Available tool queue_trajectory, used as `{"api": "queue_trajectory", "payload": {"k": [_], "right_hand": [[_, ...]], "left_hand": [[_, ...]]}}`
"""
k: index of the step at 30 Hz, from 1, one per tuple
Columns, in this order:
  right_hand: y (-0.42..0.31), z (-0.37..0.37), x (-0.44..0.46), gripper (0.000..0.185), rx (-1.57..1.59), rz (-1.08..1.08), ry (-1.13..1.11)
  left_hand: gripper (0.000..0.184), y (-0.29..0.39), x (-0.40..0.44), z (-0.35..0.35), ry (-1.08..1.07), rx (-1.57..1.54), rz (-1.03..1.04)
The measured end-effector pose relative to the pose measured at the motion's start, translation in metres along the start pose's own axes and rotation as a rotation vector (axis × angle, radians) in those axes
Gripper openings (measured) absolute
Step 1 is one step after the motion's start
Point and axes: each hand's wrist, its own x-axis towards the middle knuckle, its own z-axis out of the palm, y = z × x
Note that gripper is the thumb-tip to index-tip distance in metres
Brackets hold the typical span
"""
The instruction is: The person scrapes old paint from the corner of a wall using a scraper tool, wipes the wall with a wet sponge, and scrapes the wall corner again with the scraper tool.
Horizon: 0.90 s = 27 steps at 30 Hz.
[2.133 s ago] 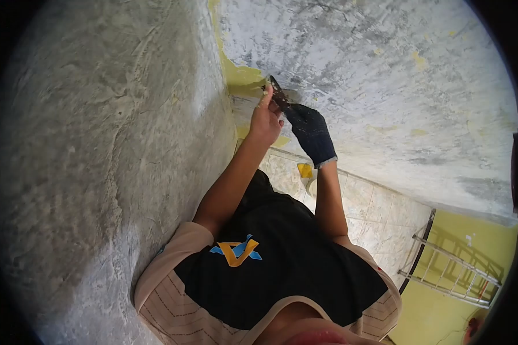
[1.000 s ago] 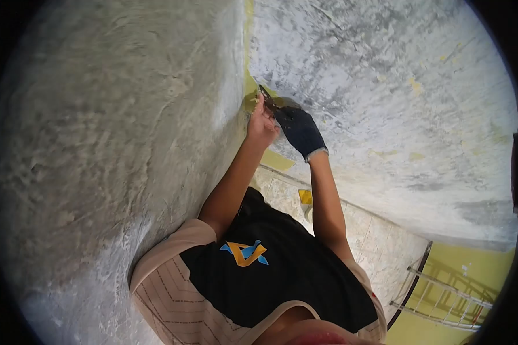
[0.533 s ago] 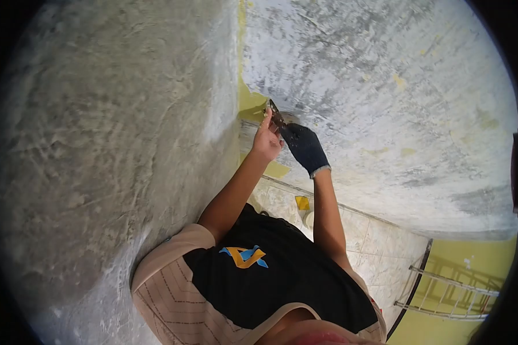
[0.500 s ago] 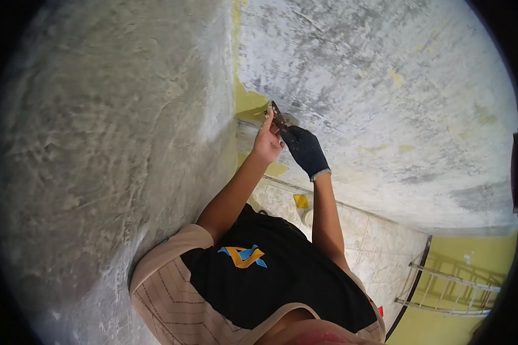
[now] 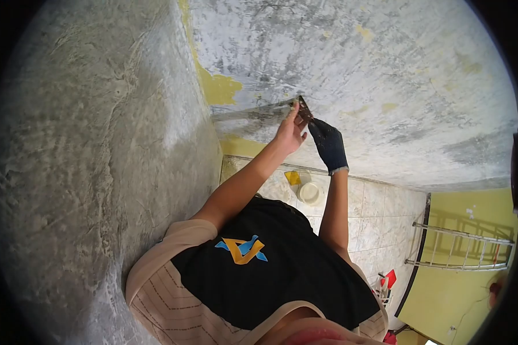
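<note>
My right hand (image 5: 330, 146), in a dark knit glove with a pale cuff, grips a scraper (image 5: 305, 109) with a dark, paint-flecked blade. My bare left hand (image 5: 292, 132) has its fingers against the blade's left side, with the thumb partly apart. I cannot make out whether they pinch it. Both hands are raised in front of the patchy grey-white wall (image 5: 351, 75). A patch of yellow-green paint (image 5: 220, 89) with ragged edges lies to the left of the blade, near the corner.
A rough grey wall (image 5: 80, 132) stands close on my left. On the tiled floor (image 5: 374, 201) are a white bucket (image 5: 310, 193) and a yellow piece (image 5: 292, 177). A metal ladder (image 5: 463, 247) leans by a yellow-green wall (image 5: 443, 293). Red-and-white items (image 5: 388, 280) lie lower right.
Both hands and the scraper have moved right in view, away from the yellow-green patch. My view has shifted, showing more of the bucket and floor.
</note>
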Motion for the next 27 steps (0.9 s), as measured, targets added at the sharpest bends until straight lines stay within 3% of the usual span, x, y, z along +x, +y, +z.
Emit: {"api": "queue_trajectory", "payload": {"k": [7,10,11,15,17,21,22,23,25,26,27], "right_hand": [[-0.032,0.045,0.040,0.031,-0.094,-0.110,-0.142],[-0.034,0.074,0.048,0.032,-0.256,-0.355,-0.174],[-0.037,0.082,0.047,0.031,-0.143,-0.374,-0.156],[-0.063,0.066,0.021,0.035,-0.048,-0.253,-0.175],[-0.047,0.053,0.013,0.036,0.110,-0.182,-0.128],[-0.053,0.012,0.013,0.033,-0.027,-0.132,-0.060],[-0.050,0.011,0.022,0.031,-0.176,-0.276,-0.033],[-0.050,0.011,0.026,0.031,-0.176,-0.283,-0.032],[-0.061,0.015,0.037,0.029,-0.131,-0.127,-0.123],[-0.056,0.028,0.040,0.028,-0.096,-0.201,-0.089],[-0.052,0.042,0.044,0.029,-0.176,-0.415,0.003]], "left_hand": [[0.047,0.035,0.000,-0.042,-0.090,-0.179,0.218],[0.049,0.054,-0.015,-0.053,-0.137,-0.281,0.311],[0.049,0.059,-0.020,-0.059,-0.142,-0.279,0.308],[0.047,0.059,-0.031,-0.057,-0.199,-0.247,0.343],[0.041,0.046,-0.022,-0.042,-0.146,-0.221,0.244],[0.035,0.028,-0.017,-0.003,-0.065,-0.197,0.176],[0.035,0.030,-0.020,0.003,-0.026,-0.249,0.187],[0.036,0.034,-0.024,0.010,0.008,-0.299,0.201],[0.036,0.039,-0.022,0.002,-0.031,-0.288,0.239],[0.037,0.041,-0.024,-0.005,-0.061,-0.272,0.261],[0.037,0.045,-0.023,-0.014,-0.058,-0.265,0.255]]}}
